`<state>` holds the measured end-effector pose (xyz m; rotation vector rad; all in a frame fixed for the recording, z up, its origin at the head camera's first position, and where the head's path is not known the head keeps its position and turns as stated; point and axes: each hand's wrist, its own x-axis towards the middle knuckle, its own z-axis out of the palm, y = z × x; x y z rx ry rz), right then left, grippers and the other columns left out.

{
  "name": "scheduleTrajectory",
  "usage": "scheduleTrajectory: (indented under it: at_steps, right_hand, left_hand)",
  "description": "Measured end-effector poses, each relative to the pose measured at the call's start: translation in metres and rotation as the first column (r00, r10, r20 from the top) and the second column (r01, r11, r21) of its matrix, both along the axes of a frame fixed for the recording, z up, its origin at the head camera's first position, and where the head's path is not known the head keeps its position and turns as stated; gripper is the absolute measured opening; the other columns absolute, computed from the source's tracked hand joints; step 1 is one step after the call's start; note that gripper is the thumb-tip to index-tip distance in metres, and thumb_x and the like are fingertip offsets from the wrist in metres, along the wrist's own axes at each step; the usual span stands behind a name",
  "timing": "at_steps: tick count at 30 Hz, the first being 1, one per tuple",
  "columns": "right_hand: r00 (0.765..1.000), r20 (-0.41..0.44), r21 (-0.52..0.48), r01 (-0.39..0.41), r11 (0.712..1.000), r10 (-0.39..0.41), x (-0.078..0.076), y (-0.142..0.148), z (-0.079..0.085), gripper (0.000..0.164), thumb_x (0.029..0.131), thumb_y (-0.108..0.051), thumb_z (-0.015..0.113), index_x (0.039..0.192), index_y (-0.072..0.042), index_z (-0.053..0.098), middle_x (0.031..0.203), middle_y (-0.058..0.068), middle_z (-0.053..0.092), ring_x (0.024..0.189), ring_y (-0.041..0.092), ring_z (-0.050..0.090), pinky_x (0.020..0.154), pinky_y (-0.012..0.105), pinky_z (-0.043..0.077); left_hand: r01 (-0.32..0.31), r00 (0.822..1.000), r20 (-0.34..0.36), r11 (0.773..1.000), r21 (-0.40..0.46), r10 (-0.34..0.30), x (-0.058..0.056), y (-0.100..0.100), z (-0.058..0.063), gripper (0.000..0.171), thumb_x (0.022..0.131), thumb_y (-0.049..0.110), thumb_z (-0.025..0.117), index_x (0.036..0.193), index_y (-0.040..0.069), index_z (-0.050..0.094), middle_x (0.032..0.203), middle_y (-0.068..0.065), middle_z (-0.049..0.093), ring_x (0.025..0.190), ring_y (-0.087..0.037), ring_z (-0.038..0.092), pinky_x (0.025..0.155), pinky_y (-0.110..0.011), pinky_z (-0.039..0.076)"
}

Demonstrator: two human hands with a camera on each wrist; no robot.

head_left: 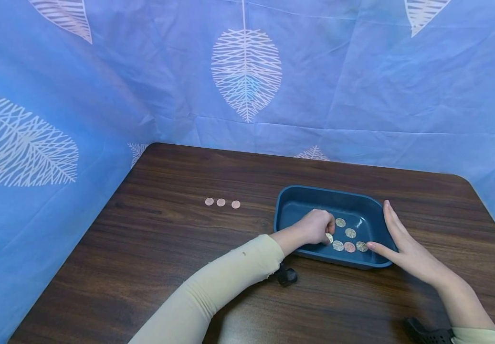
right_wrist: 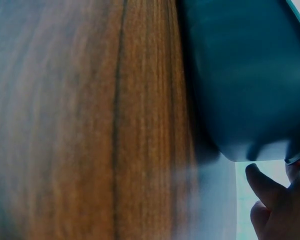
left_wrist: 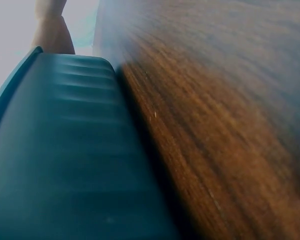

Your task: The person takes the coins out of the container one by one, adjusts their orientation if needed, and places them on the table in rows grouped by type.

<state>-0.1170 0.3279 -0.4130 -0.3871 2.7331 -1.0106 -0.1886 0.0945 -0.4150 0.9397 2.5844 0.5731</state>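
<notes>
A dark blue rectangular tray (head_left: 307,191) stands on the table with several coins lying in its right half. My left hand (head_left: 316,226) reaches over the near rim into it, fingers curled down. At those fingertips a silvery coin (head_left: 330,237) shows, partly covered and pinched there. My right hand (head_left: 410,251) holds the tray's right end, thumb over the rim on the inside, fingers stretched along the outside. Close to that thumb lie a brassy coin (head_left: 361,246) and a copper coin (head_left: 349,247). The right wrist view shows fingers (right_wrist: 267,187) by the tray's end.
Three copper coins, among them a middle one (head_left: 221,202), lie in a row on the brown wooden table (head_left: 178,253), left of the tray. A blue leaf-patterned cloth (head_left: 178,71) hangs behind the table and along its left side.
</notes>
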Motion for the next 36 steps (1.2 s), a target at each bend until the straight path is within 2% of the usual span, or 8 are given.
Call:
scheduleTrajectory:
  at_steps: [4, 13, 19, 22, 27, 32, 36]
  right_hand:
    - [1.000, -0.004, 0.003, 0.001, 1.000, -0.001, 0.000, -0.001, 0.001, 0.098, 0.095, -0.029, 0.060, 0.146, -0.028, -0.024, 0.154, 0.002, -0.028, 0.139, 0.041, -0.018, 0.091, 0.079, 0.008]
    - [1.000, 0.003, 0.002, 0.003, 1.000, -0.003, 0.000, 0.001, 0.001, 0.098, 0.096, -0.027, 0.059, 0.145, -0.028, -0.025, 0.153, 0.001, -0.030, 0.139, 0.041, -0.020, 0.091, 0.079, 0.006]
    - [1.000, 0.010, -0.002, 0.006, 1.000, -0.006, 0.000, 0.000, 0.002, 0.097, 0.096, -0.028, 0.058, 0.145, -0.029, -0.025, 0.153, 0.001, -0.029, 0.139, 0.041, -0.019, 0.090, 0.079, 0.007]
    - [1.000, 0.018, -0.003, 0.005, 1.000, -0.005, 0.001, -0.002, 0.001, 0.097, 0.096, -0.029, 0.058, 0.145, -0.031, -0.025, 0.153, -0.001, -0.029, 0.139, 0.040, -0.019, 0.090, 0.079, 0.008]
    - [1.000, 0.026, -0.010, 0.008, 1.000, -0.007, 0.001, -0.003, -0.001, 0.097, 0.096, -0.031, 0.058, 0.145, -0.033, -0.025, 0.153, -0.002, -0.029, 0.139, 0.041, -0.019, 0.089, 0.079, 0.009]
    - [1.000, 0.011, -0.010, 0.007, 1.000, -0.007, 0.001, -0.003, -0.001, 0.096, 0.096, -0.030, 0.058, 0.145, -0.032, -0.025, 0.154, 0.000, -0.028, 0.139, 0.042, -0.018, 0.090, 0.079, 0.008]
    - [1.000, -0.002, 0.000, 0.017, 1.000, -0.017, 0.000, -0.002, 0.000, 0.097, 0.096, -0.029, 0.059, 0.146, -0.030, -0.024, 0.154, 0.001, -0.027, 0.139, 0.041, -0.017, 0.090, 0.079, 0.007]
  left_hand:
    - [0.014, 1.000, -0.009, 1.000, -0.005, -0.014, 0.000, 0.000, -0.002, 0.017, 0.081, 0.014, 0.078, 0.079, 0.015, 0.061, 0.076, 0.009, 0.051, 0.072, -0.004, 0.047, 0.062, -0.013, 0.037]
    - [0.054, 0.998, -0.018, 0.997, 0.057, -0.053, -0.002, -0.003, -0.002, 0.012, 0.085, 0.001, 0.069, 0.086, 0.013, 0.066, 0.081, 0.008, 0.059, 0.073, -0.002, 0.050, 0.063, -0.011, 0.038]
    - [0.042, 0.999, -0.002, 0.985, 0.169, -0.042, -0.004, -0.007, 0.000, 0.008, 0.088, 0.004, 0.068, 0.089, 0.011, 0.071, 0.083, 0.006, 0.065, 0.072, 0.000, 0.053, 0.063, -0.009, 0.039]
    - [0.008, 0.999, 0.035, 0.957, 0.290, -0.019, -0.004, -0.010, 0.001, 0.006, 0.089, 0.007, 0.068, 0.091, 0.010, 0.072, 0.080, 0.006, 0.065, 0.070, 0.001, 0.054, 0.063, -0.009, 0.041]
    - [-0.036, 0.995, 0.097, 0.872, 0.488, -0.013, -0.002, -0.017, 0.007, 0.010, 0.091, 0.010, 0.066, 0.098, 0.009, 0.072, 0.080, 0.009, 0.064, 0.069, 0.004, 0.055, 0.064, -0.009, 0.044]
    - [-0.050, 0.991, 0.129, 0.806, 0.590, -0.033, -0.002, -0.033, 0.018, 0.011, 0.092, 0.012, 0.065, 0.101, 0.010, 0.071, 0.085, 0.009, 0.066, 0.072, 0.005, 0.057, 0.066, -0.012, 0.047]
    - [-0.075, 0.989, 0.146, 0.760, 0.645, -0.026, -0.005, -0.059, 0.029, 0.012, 0.091, 0.012, 0.066, 0.101, 0.009, 0.071, 0.085, 0.007, 0.065, 0.073, 0.000, 0.059, 0.067, -0.016, 0.049]
